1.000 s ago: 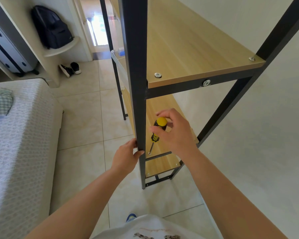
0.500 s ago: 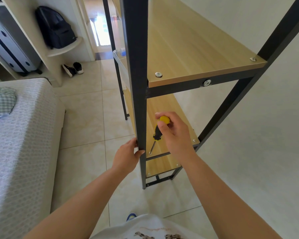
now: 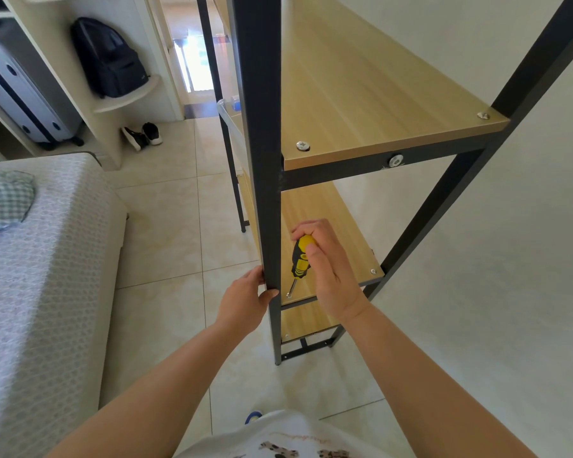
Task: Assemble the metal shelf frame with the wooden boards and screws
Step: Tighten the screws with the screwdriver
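Right hand (image 3: 328,269) grips yellow-and-black screwdriver (image 3: 300,257), tip on screw (image 3: 289,295) at light wooden board's (image 3: 325,233) near corner. Left hand's (image 3: 245,300) fingers wrap black metal frame upright (image 3: 262,160) (likely steadying the shelf).

A home bedroom: a bed (image 3: 40,292) with a patterned grey cover stands on the pale tiled floor (image 3: 166,226); built-in cream shelving (image 3: 126,100) holds a black backpack (image 3: 108,57) and a grey suitcase (image 3: 20,94); black shoes (image 3: 143,135) lie beside a doorway (image 3: 192,51) to a bright hall.
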